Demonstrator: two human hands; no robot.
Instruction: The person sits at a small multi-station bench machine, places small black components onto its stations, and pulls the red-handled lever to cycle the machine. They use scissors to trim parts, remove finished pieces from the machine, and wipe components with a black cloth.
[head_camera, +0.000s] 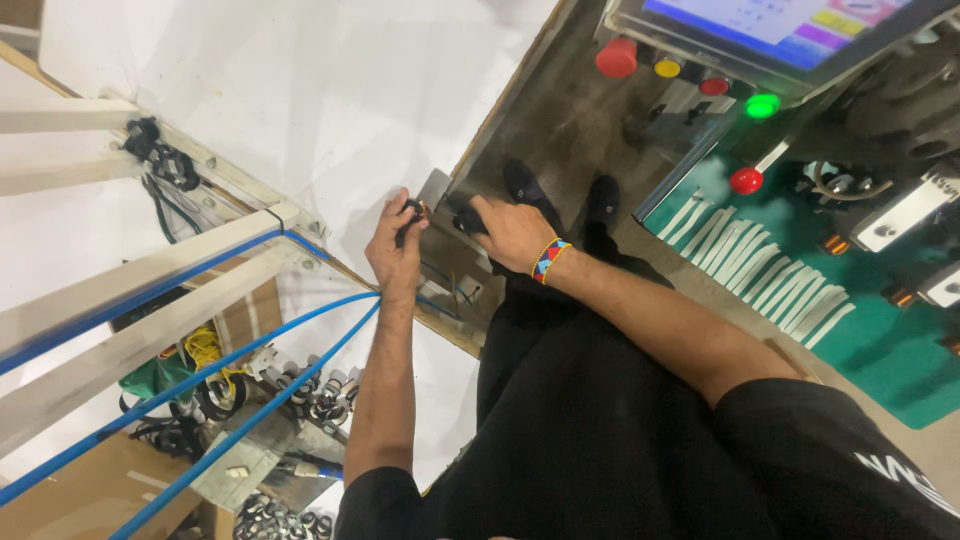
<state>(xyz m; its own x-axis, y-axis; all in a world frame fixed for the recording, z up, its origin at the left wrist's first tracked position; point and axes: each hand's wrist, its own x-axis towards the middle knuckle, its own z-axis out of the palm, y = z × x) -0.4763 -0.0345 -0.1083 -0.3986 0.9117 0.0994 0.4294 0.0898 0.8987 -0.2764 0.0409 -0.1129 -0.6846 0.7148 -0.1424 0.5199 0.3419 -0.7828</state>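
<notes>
I see open floor (560, 110) ahead of both hands, bounded on the right by the machine's control panel (700, 75) with its red push button (616, 57). On the left, two blue hoses (250, 385) and white frame rails (150, 270) cross the approach, and the white sheet (320, 90) beyond them lies unobstructed.

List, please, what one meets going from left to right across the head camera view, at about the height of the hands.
White metal frame → left hand pinching a small dark part → right hand gripping a dark piece → beaded wristband → white strips on the green machine bed.
</notes>
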